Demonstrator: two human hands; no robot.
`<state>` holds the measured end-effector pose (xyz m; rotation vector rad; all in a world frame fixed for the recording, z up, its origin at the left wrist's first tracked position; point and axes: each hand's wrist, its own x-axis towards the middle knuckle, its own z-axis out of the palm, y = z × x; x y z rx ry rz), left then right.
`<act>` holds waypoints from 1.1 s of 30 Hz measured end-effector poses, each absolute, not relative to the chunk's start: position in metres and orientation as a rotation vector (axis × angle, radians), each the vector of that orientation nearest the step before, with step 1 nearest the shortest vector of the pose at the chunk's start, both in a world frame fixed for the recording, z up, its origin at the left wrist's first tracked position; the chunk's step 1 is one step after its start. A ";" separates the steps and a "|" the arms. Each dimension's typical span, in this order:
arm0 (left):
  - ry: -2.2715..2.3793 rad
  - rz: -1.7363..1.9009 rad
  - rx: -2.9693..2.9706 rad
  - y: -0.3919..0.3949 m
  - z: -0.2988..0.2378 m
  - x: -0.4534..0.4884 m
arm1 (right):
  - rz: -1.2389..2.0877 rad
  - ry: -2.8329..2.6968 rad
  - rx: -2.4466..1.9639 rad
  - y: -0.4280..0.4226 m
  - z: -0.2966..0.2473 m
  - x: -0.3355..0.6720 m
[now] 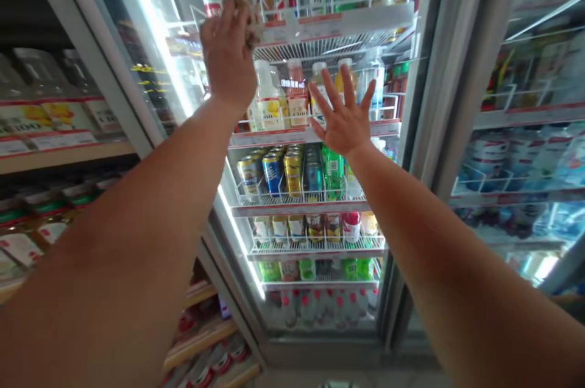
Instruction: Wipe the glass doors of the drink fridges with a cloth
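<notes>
Before me is a glass-fronted drinks fridge with a metal frame [434, 71]. My left hand [231, 56] is raised to the upper left of the glass, its fingers over a crumpled beige-brown cloth [255, 21]. Behind that cloth, bottles stand on the top shelf [351, 21]. Lower and to the right, my right hand [347, 117] is spread, palm toward the glass and fingers apart, with nothing in it. It appears to rest flat on the glass, in front of the second shelf's bottles [297, 95]. Part of a green bottle [333, 172] shows just below it.
Several cans [273, 173] line the fridge's middle shelf. On the left, wooden shelving [68, 153] carries bottles [57, 102] close to my left arm. Another fridge section with drinks [512, 156] stands to the right. A bright light strip [158, 28] runs inside the left edge.
</notes>
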<state>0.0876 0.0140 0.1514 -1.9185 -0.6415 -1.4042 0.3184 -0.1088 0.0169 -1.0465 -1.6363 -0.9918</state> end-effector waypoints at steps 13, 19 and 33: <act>-0.744 -1.482 -1.810 -0.034 0.157 0.102 | -1.246 -1.626 -1.247 -0.111 0.013 0.318; -0.385 -0.951 -2.178 -0.043 0.148 0.125 | -1.237 -1.610 -1.227 -0.107 0.013 0.318; -0.276 -1.063 -2.154 -0.037 0.157 0.129 | -1.264 -1.606 -1.283 -0.111 0.015 0.316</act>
